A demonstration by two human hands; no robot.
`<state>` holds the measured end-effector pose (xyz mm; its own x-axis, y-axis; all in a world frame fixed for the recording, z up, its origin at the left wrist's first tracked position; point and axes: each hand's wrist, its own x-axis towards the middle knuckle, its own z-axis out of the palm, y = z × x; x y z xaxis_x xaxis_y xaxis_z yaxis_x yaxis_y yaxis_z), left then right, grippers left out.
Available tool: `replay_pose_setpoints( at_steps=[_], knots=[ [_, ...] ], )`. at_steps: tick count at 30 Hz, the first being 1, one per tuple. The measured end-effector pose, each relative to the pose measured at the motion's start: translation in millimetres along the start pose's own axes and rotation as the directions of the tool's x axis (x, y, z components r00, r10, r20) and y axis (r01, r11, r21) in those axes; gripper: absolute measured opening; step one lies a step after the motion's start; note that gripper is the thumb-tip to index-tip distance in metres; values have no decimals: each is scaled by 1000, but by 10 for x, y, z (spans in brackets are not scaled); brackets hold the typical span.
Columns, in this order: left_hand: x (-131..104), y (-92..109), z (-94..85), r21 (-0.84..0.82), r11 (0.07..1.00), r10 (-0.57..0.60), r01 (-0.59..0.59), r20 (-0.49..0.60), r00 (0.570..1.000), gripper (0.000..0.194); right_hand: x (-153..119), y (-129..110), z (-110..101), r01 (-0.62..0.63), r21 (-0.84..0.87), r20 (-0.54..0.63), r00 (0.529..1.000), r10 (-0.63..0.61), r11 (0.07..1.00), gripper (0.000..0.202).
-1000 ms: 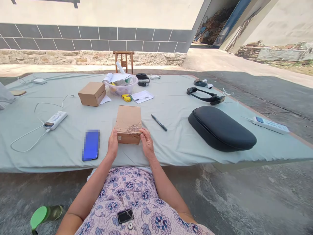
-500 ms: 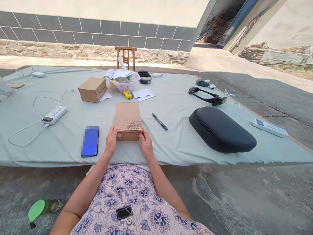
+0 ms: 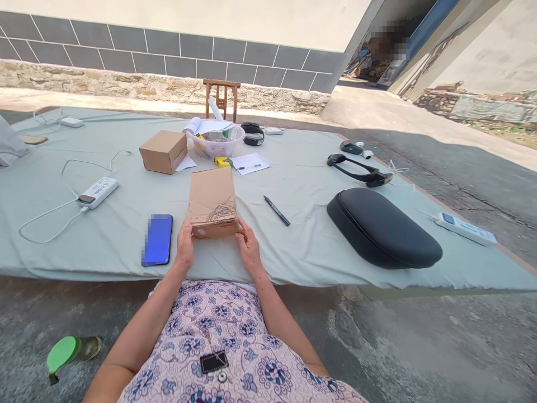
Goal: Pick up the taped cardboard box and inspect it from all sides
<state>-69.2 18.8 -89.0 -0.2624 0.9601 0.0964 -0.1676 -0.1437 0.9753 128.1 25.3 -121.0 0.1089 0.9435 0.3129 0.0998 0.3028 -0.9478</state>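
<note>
Change: box (image 3: pixel 212 202) sits a little more to the left than half a second ago and is turned slightly, its far end leaning left; both hands have stayed clamped on its near end.
Bottle (image 3: pixel 71 351): green cap, lying on the concrete at lower left, off the table and out of the way.
Power bank (image 3: pixel 98 192): white, on the cloth at left, cable looping toward the near edge, so it looks plugged into something.
Phone (image 3: pixel 158 239): blue, flat on the cloth just left of the left hand, within easy reach.
Left hand (image 3: pixel 184 245): fingers curled onto the near left corner of the box, thumb on top, gripping it.
Box: brown cardboard with a dark scribble on top, resting on the table (image 3: pixel 293 184) straight in front of the person, held from both sides, probably to steady or square it.
Right hand (image 3: pixel 247 246): fingers closed against the near right corner, gripping the same box.
Second box (image 3: pixel 163 151): smaller, farther back, apart from the held one.
Bowl (image 3: pixel 216 143): clear, holding papers and small items, beside a yellow tape measure (image 3: pixel 221 162).
Pen (image 3: pixel 277 210): black, loose on the cloth just right of the box.
Case (image 3: pixel 384 228): black, rounded, closed, well to the right.
Headset (image 3: pixel 359 169): black, behind the case.
</note>
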Motion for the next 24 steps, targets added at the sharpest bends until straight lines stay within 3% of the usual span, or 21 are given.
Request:
replay_pose_setpoints(
  at_steps=[3, 12, 16, 24],
  knots=[
    [-1, -46, -53, -90, 994, -63, 61, -17, 998, 59, -13, 24, 6, -76, 68, 53, 996, 72, 995, 51],
    [-83, -25, 19, -247, 969, 40, -32, 29, 999, 56, -31, -25, -16, -59, 141, 9, 998, 58, 988, 50],
    [-116, -32, 22, -176, 981, 97, -82, 76, 992, 53, -28, -29, -44, -18, 163, 26, 1000, 14, 986, 53],
    [-201, 28, -16, 153, 966, 199, -210, 81, 977, 66, -11, -22, -60, 11, 122, -48, 999, -5, 992, 66]
  ],
)
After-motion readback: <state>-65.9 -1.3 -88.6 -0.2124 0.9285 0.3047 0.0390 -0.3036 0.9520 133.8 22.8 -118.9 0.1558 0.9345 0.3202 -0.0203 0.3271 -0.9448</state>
